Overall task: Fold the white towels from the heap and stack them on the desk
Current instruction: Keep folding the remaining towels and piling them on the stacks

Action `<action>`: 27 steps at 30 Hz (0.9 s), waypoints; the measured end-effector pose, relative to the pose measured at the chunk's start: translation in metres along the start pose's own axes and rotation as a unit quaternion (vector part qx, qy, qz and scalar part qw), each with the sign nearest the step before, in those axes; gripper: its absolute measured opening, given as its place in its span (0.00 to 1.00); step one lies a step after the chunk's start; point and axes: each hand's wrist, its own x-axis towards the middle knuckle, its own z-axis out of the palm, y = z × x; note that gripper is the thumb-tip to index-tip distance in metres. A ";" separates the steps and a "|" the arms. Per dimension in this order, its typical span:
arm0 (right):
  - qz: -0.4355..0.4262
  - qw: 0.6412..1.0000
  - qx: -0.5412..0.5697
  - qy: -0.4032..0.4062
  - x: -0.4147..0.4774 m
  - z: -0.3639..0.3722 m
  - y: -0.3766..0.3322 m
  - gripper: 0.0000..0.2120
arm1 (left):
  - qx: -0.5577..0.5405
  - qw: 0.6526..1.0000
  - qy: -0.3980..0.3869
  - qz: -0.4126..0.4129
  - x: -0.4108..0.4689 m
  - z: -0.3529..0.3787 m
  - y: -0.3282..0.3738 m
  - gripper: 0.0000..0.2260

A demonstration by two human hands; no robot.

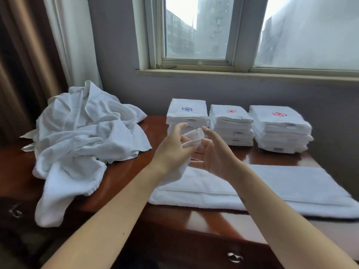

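Right, status: one towel (281, 183) is mid-fold; a narrow band is laid flat on the desk (194, 216), in front of the person.
Location: the band is spread along the near part of the desk. The heap (83, 136) is just beside it on the left, and three finished stacks (231, 125) are behind it by the wall.
Long axis: it runs left to right, roughly parallel to the desk's front edge. The right end is cut off by the frame edge.
Layers: a doubled long edge is visible, so a lengthwise fold is judged done.
Lifted end (192, 137): the left end is raised off the desk and bunched between the hands, pointing up and away from the person.
Left hand (172, 150): it is closed on the lifted end, with cloth pinched under the thumb.
Right hand (215, 152): its fingers are curled round the same end from the other side, close to the left hand.
Handling: the towel is judged soft, limp and light, not fragile. Sag is expected anywhere unsupported.
Hold points: the two corners of the short edge are suggested, spread apart so the edge is kept taut and square.
Risk: a skewed fold is likely if the end is carried over while bunched.
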 end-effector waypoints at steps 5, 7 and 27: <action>-0.020 0.997 -0.052 0.059 -0.021 -0.045 0.006 0.13 | -0.193 0.967 -0.143 -0.086 0.004 0.030 0.013 0.29; -0.025 0.977 -0.145 0.153 -0.026 -0.056 0.012 0.15 | -0.178 0.977 -0.096 -0.065 0.004 0.035 0.009 0.20; -0.053 0.672 -0.693 0.254 -0.050 -0.068 0.029 0.28 | 0.391 0.900 -0.193 0.020 -0.012 0.077 -0.052 0.27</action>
